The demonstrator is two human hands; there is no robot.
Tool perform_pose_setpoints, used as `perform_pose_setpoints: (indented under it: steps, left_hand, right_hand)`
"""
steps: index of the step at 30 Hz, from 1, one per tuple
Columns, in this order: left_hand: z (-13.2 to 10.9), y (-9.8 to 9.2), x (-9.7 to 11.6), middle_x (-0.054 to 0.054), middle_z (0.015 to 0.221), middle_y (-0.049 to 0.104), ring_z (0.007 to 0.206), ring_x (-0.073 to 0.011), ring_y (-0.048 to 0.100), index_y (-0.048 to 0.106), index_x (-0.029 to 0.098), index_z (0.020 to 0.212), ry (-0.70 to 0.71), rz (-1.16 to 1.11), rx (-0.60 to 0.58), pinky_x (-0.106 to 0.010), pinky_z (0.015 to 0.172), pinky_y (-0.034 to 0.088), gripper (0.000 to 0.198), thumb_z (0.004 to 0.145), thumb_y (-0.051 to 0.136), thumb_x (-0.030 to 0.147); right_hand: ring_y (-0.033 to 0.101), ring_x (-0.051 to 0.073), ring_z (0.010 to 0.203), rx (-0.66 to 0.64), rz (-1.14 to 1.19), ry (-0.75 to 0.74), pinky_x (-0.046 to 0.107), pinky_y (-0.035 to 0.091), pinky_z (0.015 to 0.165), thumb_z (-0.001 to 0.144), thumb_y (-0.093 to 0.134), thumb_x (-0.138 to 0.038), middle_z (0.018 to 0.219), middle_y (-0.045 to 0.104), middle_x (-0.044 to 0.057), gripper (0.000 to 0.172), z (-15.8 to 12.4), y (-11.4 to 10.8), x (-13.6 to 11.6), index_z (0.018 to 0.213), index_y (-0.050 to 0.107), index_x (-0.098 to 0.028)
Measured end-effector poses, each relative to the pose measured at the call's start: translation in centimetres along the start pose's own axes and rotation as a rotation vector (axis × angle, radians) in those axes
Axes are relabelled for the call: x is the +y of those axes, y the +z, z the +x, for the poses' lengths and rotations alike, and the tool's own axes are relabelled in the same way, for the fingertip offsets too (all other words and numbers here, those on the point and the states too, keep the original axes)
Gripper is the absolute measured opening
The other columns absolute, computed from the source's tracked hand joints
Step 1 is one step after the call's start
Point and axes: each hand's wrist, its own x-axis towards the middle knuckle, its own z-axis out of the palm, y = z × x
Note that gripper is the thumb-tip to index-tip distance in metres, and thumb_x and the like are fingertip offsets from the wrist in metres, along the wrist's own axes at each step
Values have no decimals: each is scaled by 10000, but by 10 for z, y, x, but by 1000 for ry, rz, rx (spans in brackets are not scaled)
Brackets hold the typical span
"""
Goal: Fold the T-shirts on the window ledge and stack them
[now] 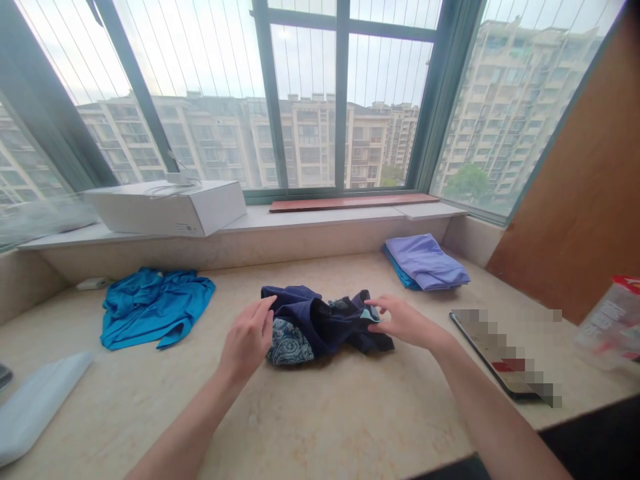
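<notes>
A crumpled navy garment (327,323) with a paisley-patterned patch lies on the stone counter before me. My left hand (249,328) is closed at its left edge, fingers close together against the cloth beside the paisley part. On the opposite side, my right hand (403,321) has thumb and fingers around a raised edge where a light teal patch shows. The garment's middle is bunched into folds and rests on the counter. Its exact kind cannot be made out.
A crumpled bright blue garment (157,305) lies left, a folded lavender and blue stack (425,262) back right. Right are a phone (500,360), partly pixelated, and a clear red-lidded container (613,320). A white box (167,207) sits on the sill; a white packet (43,403) lies front left.
</notes>
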Motion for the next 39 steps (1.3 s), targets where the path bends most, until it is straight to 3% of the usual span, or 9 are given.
perform_pose_setpoints:
  steps: [5,13,16,19,22,25,28,32,39]
  left_hand:
    - [-9,1,18,-158,1354,655,1241,-324,618,637,160,1321,313,-22,-348,-504,1073,487,486,970,527,478]
    - [-11,18,24,-112,1411,623,1279,-291,596,635,215,1317,214,-62,-435,-479,1112,454,385,944,540,216]
    - [-8,18,22,-106,1215,720,1118,-273,676,718,205,1102,171,-81,-424,-430,993,527,286,936,489,156]
    - [-5,15,22,-84,995,741,934,-256,699,711,201,957,81,-132,-405,-387,853,547,245,960,467,209]
    - [-2,11,25,-45,916,741,842,-223,692,682,213,944,-74,-319,-339,-341,785,529,245,984,454,292]
    - [1,9,39,-38,864,741,792,-212,690,662,198,922,-256,-584,-248,-318,741,529,262,972,494,392]
    - [-3,1,67,-58,865,745,814,-223,699,657,179,920,-355,-842,-172,-317,740,541,319,931,561,483]
    - [-18,-30,100,-69,859,754,809,-234,710,658,178,943,-391,-1007,-172,-310,710,554,390,897,603,562]
    - [-10,-100,73,-103,1017,764,997,-279,731,611,203,1112,-338,-937,-15,-448,929,590,399,912,590,549]
  right_hand:
    - [604,180,726,33,-90,-79,280,418,683,885,637,-325,820,702,37,171,2,11,-9,896,765,-211]
    - [608,190,595,253,467,4,285,452,556,946,531,-530,658,661,16,386,6,24,-24,860,695,-191]
    - [706,264,940,198,582,-1,364,565,770,915,583,-555,1063,744,109,485,6,31,-26,1216,667,-183]
    - [406,296,1445,77,474,-97,470,353,1168,855,697,-528,1583,411,145,871,3,38,-26,1578,311,-233]
    - [124,294,1556,-106,361,-140,495,140,1251,768,782,-559,1695,109,136,1210,-1,44,-32,1628,-14,-257]
    - [13,368,1555,-224,284,-101,574,82,1234,664,839,-611,1698,87,136,1318,-2,52,-45,1627,-2,-287]
    - [269,404,1489,-247,369,-175,561,252,1187,674,826,-622,1596,389,128,1083,-1,57,-66,1577,326,-293]
    - [642,261,941,-208,624,-345,398,499,906,839,686,-581,973,725,30,413,-4,53,-98,1022,747,-216]
    - [591,174,675,-37,924,-330,282,497,636,883,600,-626,724,649,16,452,-14,12,-147,851,699,-186]
